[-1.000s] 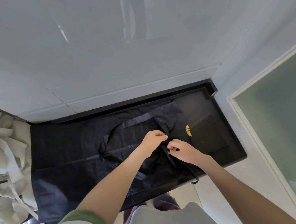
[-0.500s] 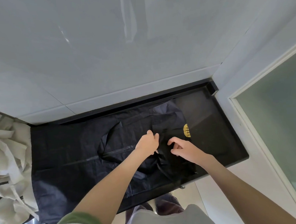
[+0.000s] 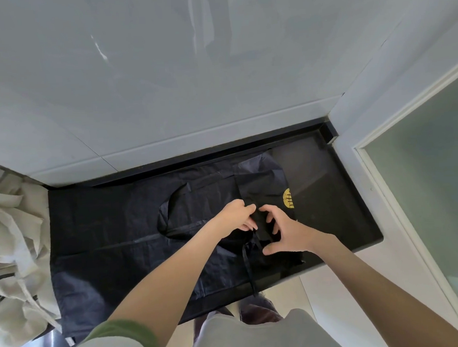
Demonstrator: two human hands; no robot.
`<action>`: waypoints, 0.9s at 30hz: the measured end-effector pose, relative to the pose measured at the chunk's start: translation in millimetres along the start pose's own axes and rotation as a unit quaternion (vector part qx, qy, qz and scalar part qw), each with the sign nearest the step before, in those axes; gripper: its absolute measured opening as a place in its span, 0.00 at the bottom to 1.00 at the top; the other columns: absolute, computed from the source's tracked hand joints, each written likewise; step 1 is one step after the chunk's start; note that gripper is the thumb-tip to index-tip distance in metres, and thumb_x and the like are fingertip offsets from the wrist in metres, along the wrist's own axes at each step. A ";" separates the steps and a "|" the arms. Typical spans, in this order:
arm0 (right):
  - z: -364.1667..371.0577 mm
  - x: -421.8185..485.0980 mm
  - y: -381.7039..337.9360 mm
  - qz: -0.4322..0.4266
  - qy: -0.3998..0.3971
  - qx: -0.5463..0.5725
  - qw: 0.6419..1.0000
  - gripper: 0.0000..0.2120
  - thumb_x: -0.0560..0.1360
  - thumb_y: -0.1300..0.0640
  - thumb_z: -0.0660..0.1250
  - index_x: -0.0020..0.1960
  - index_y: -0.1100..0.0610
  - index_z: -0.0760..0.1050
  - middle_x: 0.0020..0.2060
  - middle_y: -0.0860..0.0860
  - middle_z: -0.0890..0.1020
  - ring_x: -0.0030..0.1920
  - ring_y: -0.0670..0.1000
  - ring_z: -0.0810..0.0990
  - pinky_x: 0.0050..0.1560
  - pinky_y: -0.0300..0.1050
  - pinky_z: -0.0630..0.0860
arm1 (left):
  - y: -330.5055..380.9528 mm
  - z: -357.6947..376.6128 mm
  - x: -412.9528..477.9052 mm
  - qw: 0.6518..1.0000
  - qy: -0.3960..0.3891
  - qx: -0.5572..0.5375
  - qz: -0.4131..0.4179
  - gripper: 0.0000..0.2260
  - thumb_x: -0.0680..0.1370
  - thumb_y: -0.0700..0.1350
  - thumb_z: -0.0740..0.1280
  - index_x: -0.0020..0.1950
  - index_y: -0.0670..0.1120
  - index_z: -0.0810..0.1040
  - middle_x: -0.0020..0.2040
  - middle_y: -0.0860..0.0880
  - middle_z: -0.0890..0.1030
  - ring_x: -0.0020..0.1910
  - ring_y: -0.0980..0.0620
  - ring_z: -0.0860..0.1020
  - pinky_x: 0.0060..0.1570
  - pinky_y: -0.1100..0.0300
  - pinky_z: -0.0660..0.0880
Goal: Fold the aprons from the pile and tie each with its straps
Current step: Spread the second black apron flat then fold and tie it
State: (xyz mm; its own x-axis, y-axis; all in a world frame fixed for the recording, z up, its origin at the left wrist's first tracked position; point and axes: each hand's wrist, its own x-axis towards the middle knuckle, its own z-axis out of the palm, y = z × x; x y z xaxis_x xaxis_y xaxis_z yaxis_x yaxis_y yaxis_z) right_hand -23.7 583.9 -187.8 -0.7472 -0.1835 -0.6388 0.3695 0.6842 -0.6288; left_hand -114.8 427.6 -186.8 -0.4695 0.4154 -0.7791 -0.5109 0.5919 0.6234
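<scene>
Closer now, left hand (image 3: 238, 216) and right hand (image 3: 286, 231) grip the apron (image 3: 261, 187); strap (image 3: 247, 268) trails to desk's (image 3: 331, 194) front; yellow logo (image 3: 288, 202) unreadable.

Pale tiled wall (image 3: 162, 70), frosted glass pane (image 3: 435, 182)

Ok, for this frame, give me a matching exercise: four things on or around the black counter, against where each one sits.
Things:
1. pile of cream cloth aprons
2. thin black strap
3. round yellow logo
4. frosted glass panel

Places:
A. far right of the view
B. trailing down to the front edge of the black counter
C. heaped at the counter's left end
D. on the folded black apron, just beyond the right hand

Pairs: 1-C, 2-B, 3-D, 4-A.
</scene>
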 end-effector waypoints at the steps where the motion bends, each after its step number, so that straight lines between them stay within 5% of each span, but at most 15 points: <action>1: 2.6 -2.7 -0.9 -0.008 0.010 -0.009 1.000 0.45 0.67 0.49 0.77 0.73 0.45 0.51 0.58 0.41 0.64 0.55 0.45 0.72 0.56 0.36 0.74 | 1.6 1.9 -0.8 1.000 -0.003 -0.027 -0.004 0.15 0.84 0.47 0.56 0.63 0.37 0.69 0.43 0.40 0.84 0.35 0.52 0.80 0.40 0.61 0.80; 4: 8.6 -8.5 -1.7 -0.026 0.096 0.009 0.995 0.35 0.72 0.54 0.74 0.71 0.47 0.57 0.57 0.43 0.69 0.52 0.43 0.73 0.57 0.38 0.74 | 5.6 5.3 -3.7 0.996 -0.017 -0.084 -0.013 0.15 0.84 0.48 0.55 0.64 0.39 0.68 0.39 0.42 0.81 0.39 0.46 0.81 0.46 0.50 0.81; 6: 10.0 -13.3 -3.1 -0.023 0.151 0.025 0.988 0.23 0.76 0.57 0.69 0.67 0.49 0.64 0.54 0.43 0.75 0.51 0.43 0.76 0.58 0.42 0.76 | 6.8 5.3 -7.7 0.993 -0.031 -0.110 -0.017 0.17 0.84 0.50 0.55 0.67 0.40 0.66 0.41 0.42 0.79 0.39 0.45 0.81 0.41 0.50 0.81; 9: 9.0 -21.6 -5.8 -0.004 0.192 0.002 0.981 0.14 0.80 0.61 0.61 0.65 0.54 0.71 0.54 0.45 0.78 0.54 0.45 0.77 0.56 0.35 0.71 | 8.1 3.0 -16.9 0.992 -0.049 -0.120 0.005 0.17 0.82 0.52 0.60 0.66 0.42 0.67 0.46 0.43 0.79 0.36 0.47 0.80 0.39 0.52 0.81; 13: 7.7 -27.4 -6.4 0.012 0.225 -0.024 0.974 0.14 0.82 0.61 0.57 0.67 0.56 0.72 0.54 0.53 0.82 0.48 0.49 0.79 0.49 0.35 0.73 | 4.9 -1.6 -25.4 0.996 -0.026 -0.080 0.038 0.20 0.77 0.50 0.69 0.64 0.44 0.67 0.48 0.46 0.79 0.34 0.52 0.78 0.36 0.58 0.79; 16: 10.7 -27.0 -7.0 0.057 0.215 -0.036 0.974 0.19 0.82 0.61 0.55 0.73 0.57 0.67 0.59 0.55 0.79 0.55 0.53 0.79 0.55 0.41 0.73 | 1.7 -3.1 -28.8 0.997 0.005 -0.055 0.057 0.22 0.77 0.51 0.69 0.65 0.46 0.64 0.50 0.48 0.77 0.30 0.54 0.75 0.33 0.62 0.76; 20: 16.4 -25.7 -4.3 0.055 0.182 -0.052 0.980 0.19 0.81 0.59 0.59 0.71 0.54 0.66 0.55 0.53 0.80 0.52 0.52 0.80 0.53 0.43 0.76 | -11.4 -8.6 -32.7 0.995 0.022 -0.067 0.075 0.25 0.79 0.47 0.68 0.70 0.47 0.58 0.56 0.48 0.75 0.44 0.52 0.79 0.49 0.60 0.77; 23: 22.3 -26.3 -2.9 0.019 0.148 -0.048 0.988 0.30 0.76 0.64 0.66 0.74 0.51 0.59 0.60 0.49 0.74 0.60 0.49 0.74 0.62 0.44 0.73 | -30.7 -17.3 -35.1 0.997 0.020 0.012 0.071 0.21 0.79 0.43 0.67 0.68 0.45 0.61 0.58 0.47 0.75 0.49 0.52 0.76 0.53 0.58 0.74; 27: 31.8 -26.7 -7.7 -0.072 0.235 -0.160 0.956 0.29 0.71 0.64 0.67 0.70 0.51 0.64 0.59 0.49 0.71 0.58 0.49 0.68 0.59 0.46 0.72 | -54.5 -27.1 -37.3 0.986 0.016 0.148 0.076 0.12 0.79 0.40 0.64 0.62 0.47 0.72 0.59 0.47 0.77 0.54 0.52 0.76 0.55 0.60 0.72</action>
State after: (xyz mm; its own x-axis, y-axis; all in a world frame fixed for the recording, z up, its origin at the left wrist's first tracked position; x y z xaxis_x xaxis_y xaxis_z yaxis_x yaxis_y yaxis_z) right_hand 10.9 561.1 -180.0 -0.9710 -0.0055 -0.2390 0.1131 0.8701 -0.4797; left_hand -88.9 361.2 -190.0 -0.5500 0.4953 -0.6725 -0.2024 0.7021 0.6827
